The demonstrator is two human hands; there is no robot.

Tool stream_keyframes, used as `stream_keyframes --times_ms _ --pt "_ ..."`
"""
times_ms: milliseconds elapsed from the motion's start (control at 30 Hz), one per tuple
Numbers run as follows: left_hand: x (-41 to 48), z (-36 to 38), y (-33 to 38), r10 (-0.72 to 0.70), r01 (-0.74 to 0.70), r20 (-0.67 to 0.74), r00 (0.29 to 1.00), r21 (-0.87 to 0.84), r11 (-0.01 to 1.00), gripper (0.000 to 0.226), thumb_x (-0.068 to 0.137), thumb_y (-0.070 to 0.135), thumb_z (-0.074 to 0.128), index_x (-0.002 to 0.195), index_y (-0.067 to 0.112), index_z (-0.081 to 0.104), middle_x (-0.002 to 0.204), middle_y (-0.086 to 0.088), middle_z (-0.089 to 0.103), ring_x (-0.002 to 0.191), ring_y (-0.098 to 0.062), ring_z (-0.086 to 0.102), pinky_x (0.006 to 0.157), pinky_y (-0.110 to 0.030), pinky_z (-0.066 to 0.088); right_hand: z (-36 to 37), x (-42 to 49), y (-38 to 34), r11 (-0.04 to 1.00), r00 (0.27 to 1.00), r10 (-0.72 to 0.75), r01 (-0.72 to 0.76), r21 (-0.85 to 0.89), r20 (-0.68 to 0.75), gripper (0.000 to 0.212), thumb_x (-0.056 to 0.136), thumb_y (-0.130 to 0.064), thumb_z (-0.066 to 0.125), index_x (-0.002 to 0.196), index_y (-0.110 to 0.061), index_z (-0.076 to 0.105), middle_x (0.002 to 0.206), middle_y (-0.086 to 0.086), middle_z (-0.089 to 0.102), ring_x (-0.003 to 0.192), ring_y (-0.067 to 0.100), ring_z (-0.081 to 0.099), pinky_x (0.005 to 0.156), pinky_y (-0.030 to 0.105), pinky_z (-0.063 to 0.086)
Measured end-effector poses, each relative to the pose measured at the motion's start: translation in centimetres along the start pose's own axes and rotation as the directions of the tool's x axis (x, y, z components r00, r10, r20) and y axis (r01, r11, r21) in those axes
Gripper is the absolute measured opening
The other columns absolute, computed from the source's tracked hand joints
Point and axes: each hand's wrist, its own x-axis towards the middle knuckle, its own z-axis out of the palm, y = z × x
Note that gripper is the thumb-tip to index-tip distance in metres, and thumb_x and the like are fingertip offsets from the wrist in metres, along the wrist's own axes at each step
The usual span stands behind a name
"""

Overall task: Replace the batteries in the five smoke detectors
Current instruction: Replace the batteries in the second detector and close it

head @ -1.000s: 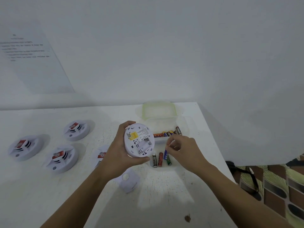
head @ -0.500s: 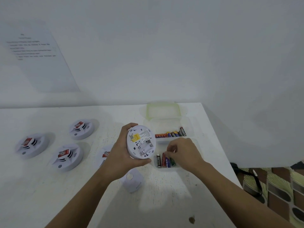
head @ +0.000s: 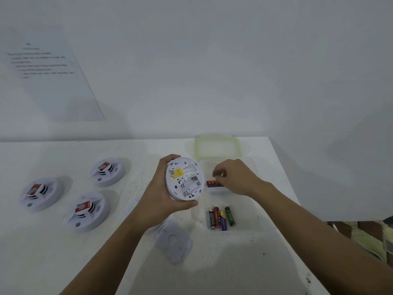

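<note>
Head view: the smoke detector (head: 184, 179) is gripped round its rim by the left hand (head: 161, 196). It's held up off the table (head: 234, 262) with its back turned to the camera. The battery bay looks empty, though it's too small to be sure.

The right hand (head: 236, 177) is curled over the clear box (head: 214, 191) just right of the detector, fingertips bunched above the row of fresh batteries (head: 213, 184). Whether a cell is already pinched can't be told.

Four loose batteries (head: 221, 218) are laid side by side nearer the camera. They're probably the spent ones, so they're best left alone. A round cover plate (head: 173, 241) is lying flat on the table by the left forearm. Three more detectors (head: 87, 209) are parked face-up well off to the left.

For the step in hand, one cell at a time should be picked. The polarity marks in the bay should be checked before anything gets pushed in, and the spring end should be seated first. The detector is better kept tilted toward the eyes so the bay can be seen.
</note>
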Motion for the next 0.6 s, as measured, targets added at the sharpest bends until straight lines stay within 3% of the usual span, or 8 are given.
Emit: stream_keyframes --times_ms 200,300,467,600 --pt "1.8 -0.5 -0.8 -0.002 0.002 0.017 1.000 0.003 1.000 0.095 0.060 -0.001 0.094 0.134 0.024 0.039 0.122 0.028 0.055 0.120 0.001 0.056 0.090 -0.012 0.050 0.0 2.8 0.2 0.989 0.983 0.038 -0.011 -0.147 0.182 0.021 0.092 -0.014 0.065 0.112 -0.016 0.070 0.118 0.002 0.067 0.103 0.019 0.063 0.092 0.033 0.054" --pt "2.4 -0.7 -1.4 -0.014 0.014 0.019 1.000 0.003 1.000 0.097 0.060 0.002 0.095 0.135 0.026 0.038 0.126 0.022 0.054 0.124 -0.005 0.056 0.093 -0.016 0.051 0.1 3.4 0.1 0.984 0.976 0.031 0.007 -0.178 0.213 0.021 0.089 -0.011 0.069 0.110 -0.014 0.071 0.112 0.001 0.067 0.094 0.017 0.061 0.085 0.030 0.053" --pt "2.8 -0.7 -1.8 -0.028 0.028 0.009 1.000 0.013 1.000 0.098 0.060 0.002 0.095 0.136 0.025 0.038 0.128 0.017 0.054 0.124 -0.007 0.057 0.096 -0.024 0.054 0.4 3.5 0.1 0.985 0.977 0.032 0.005 -0.172 0.213 0.012 0.091 -0.011 0.069 0.103 -0.009 0.074 0.107 0.007 0.070 0.094 0.022 0.065 0.084 0.034 0.056" --pt "3.0 -0.6 -1.7 -0.030 0.030 0.006 1.000 0.017 0.999 0.097 0.061 0.003 0.095 0.136 0.026 0.038 0.128 0.019 0.054 0.124 -0.007 0.056 0.097 -0.026 0.054 0.6 3.2 0.5 0.984 0.976 0.015 0.025 -0.177 0.219 0.012 0.095 -0.012 0.063 0.105 -0.012 0.070 0.110 0.004 0.065 0.092 0.019 0.058 0.078 0.028 0.047"
